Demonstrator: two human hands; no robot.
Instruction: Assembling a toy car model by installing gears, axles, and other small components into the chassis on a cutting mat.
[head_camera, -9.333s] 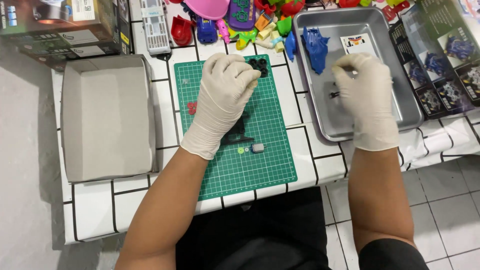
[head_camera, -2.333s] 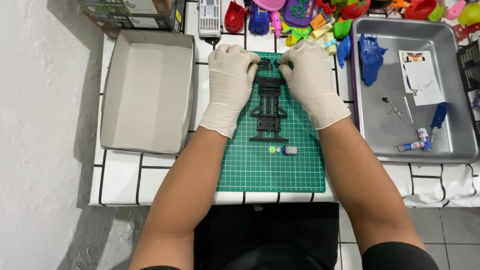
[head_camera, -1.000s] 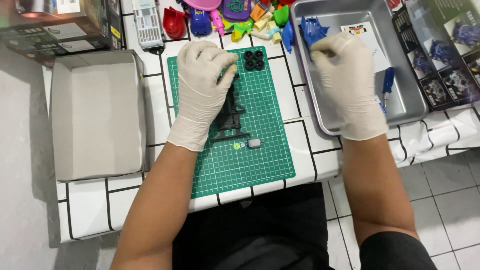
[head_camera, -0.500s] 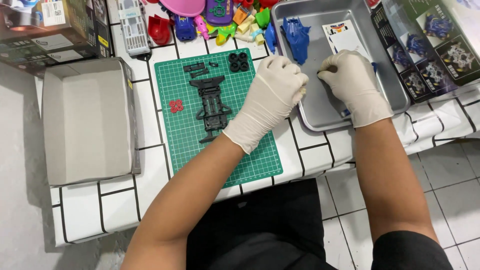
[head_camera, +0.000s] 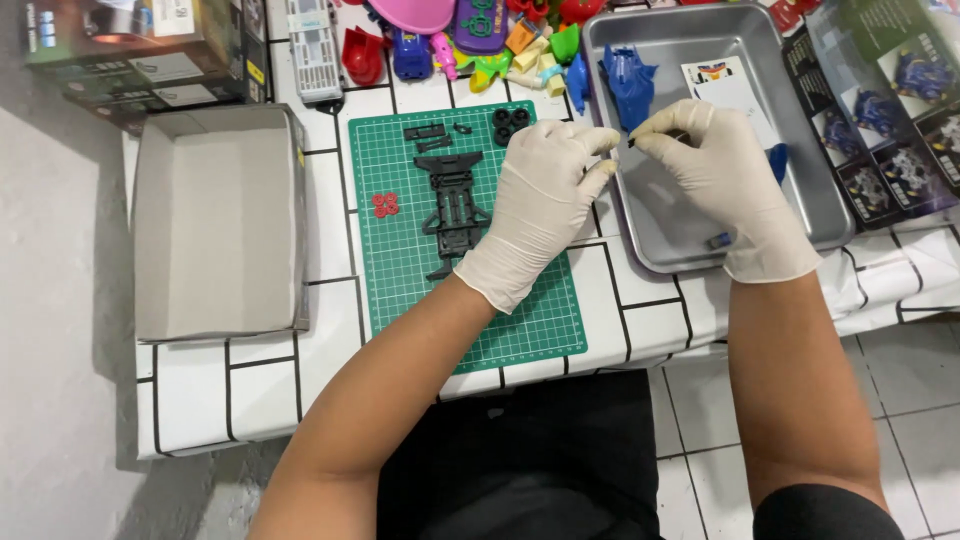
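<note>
We look down on a tabletop (head_camera: 260, 390) covered in a white cloth with a black grid, with pale floor tiles showing at the near right. A green cutting mat (head_camera: 400, 270) lies in the middle, and on it we see a black toy-car chassis (head_camera: 452, 205), a cluster of small red parts (head_camera: 384, 204) to its left, black tyres (head_camera: 511, 118) at the far edge and a few small black pieces (head_camera: 428, 132) beside them. To the left of the mat sits an open grey cardboard box (head_camera: 215, 215). To the right sits a metal tray (head_camera: 690, 55) holding a blue car body (head_camera: 628, 80) and a white sheet (head_camera: 735, 90).

Both hands wear pale gloves and meet over the tray's left edge. Our left hand (head_camera: 535, 210) reaches across the mat, its thumb and forefinger pinched together close to the right hand's fingertips. Our right hand (head_camera: 720, 170) also pinches, thumb against forefinger, just above the tray. Something tiny and dark shows between the two pinches, but we cannot tell what it is or which hand holds it.

Along the far edge lie colourful plastic toys (head_camera: 480, 40), with printed boxes at the far left (head_camera: 130, 50) and far right (head_camera: 890, 100).
</note>
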